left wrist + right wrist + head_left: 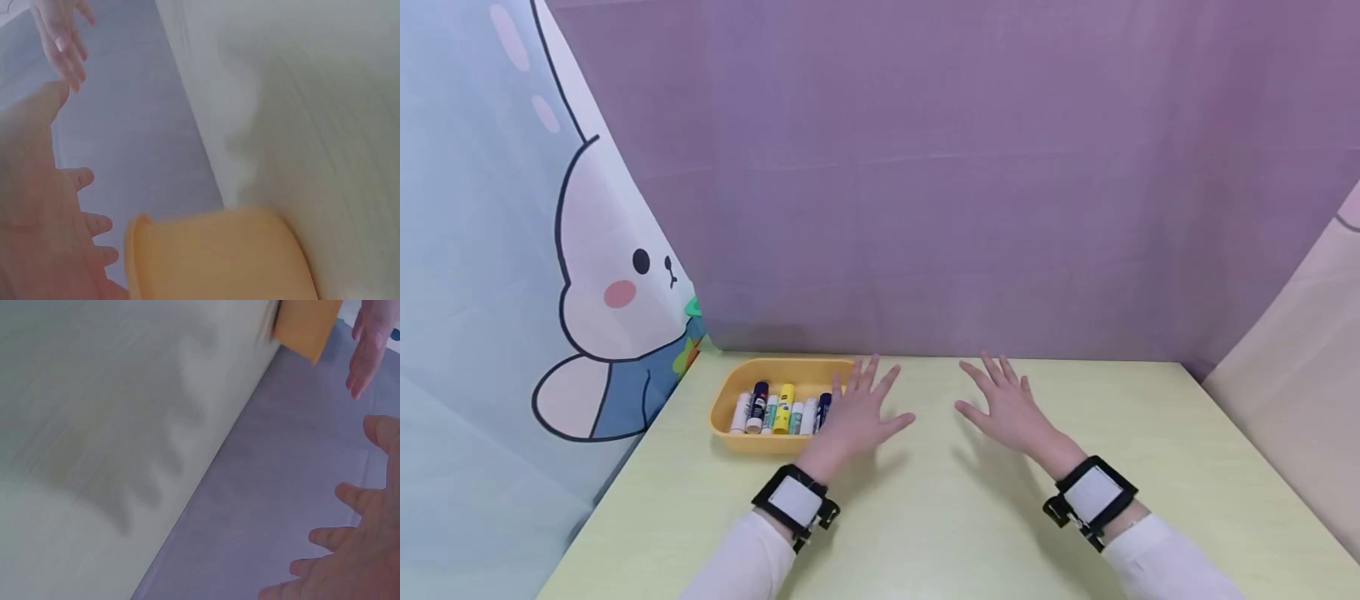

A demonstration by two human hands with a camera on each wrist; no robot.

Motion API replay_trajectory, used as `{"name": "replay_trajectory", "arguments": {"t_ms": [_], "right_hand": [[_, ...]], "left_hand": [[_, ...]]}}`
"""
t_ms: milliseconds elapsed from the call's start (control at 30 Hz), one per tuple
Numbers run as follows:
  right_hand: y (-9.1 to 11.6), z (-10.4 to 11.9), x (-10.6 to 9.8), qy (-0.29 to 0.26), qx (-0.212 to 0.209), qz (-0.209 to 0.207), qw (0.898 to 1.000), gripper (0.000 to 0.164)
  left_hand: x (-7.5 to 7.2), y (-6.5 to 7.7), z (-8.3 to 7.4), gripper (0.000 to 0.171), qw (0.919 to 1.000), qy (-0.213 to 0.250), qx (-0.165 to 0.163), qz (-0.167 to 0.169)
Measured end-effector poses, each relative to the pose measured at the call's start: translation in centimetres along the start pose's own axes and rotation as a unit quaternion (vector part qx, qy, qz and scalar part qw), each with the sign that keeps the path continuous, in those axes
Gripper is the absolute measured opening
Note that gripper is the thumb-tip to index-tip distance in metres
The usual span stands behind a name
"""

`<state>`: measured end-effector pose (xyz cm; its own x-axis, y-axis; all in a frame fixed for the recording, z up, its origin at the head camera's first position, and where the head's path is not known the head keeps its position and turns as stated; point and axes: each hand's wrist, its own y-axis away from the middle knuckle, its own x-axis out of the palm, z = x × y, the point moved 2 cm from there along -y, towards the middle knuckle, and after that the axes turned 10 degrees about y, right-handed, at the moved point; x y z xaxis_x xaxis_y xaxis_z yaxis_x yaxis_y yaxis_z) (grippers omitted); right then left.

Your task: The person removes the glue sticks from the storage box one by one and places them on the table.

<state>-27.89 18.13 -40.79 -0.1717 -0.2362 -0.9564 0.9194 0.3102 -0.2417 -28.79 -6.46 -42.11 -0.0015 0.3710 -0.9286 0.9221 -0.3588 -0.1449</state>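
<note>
My left hand (856, 418) hovers with fingers spread over the right end of a yellow-orange plastic basket (752, 445). In the left wrist view the basket's outer wall (219, 259) shows beside that hand, which holds nothing. Several capped tubes that look like glue sticks lie side by side in the basket: a yellow one (784, 409), a dark blue and white one (757, 407), and white and green ones. The left hand hides part of the row's right end. To the right, my right hand (1011, 417) is held above the table, fingers spread, with nothing in it.
The pale yellow-green table (940, 533) runs back to a purple cloth (940, 208) hanging behind it. At the left hangs a blue cloth with a cartoon figure (617, 292); a pale cloth (1292, 375) hangs at the right. Both wrists wear black camera straps.
</note>
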Motion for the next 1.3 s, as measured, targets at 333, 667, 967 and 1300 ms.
{"name": "replay_trajectory", "arguments": {"t_ms": [333,667,967,1300], "right_hand": [[-4.3,4.3,1.1,-0.182,0.047,0.055,0.981,0.077],[-8.2,10.5,5.6,-0.281,0.150,0.107,0.942,0.082],[-9.5,14.3,8.6,-0.377,0.220,0.083,0.896,0.070],[-9.3,16.6,10.2,-0.365,0.222,0.045,0.903,0.045]], "left_hand": [[-5.2,3.4,8.3,0.083,0.9928,0.059,-0.061,-0.085],[-6.9,5.5,17.5,0.091,0.9712,0.108,-0.170,-0.128],[-6.3,5.4,21.0,0.075,0.9338,0.237,-0.262,-0.054],[-6.2,5.4,21.1,0.046,0.9472,0.162,-0.266,-0.076]]}}
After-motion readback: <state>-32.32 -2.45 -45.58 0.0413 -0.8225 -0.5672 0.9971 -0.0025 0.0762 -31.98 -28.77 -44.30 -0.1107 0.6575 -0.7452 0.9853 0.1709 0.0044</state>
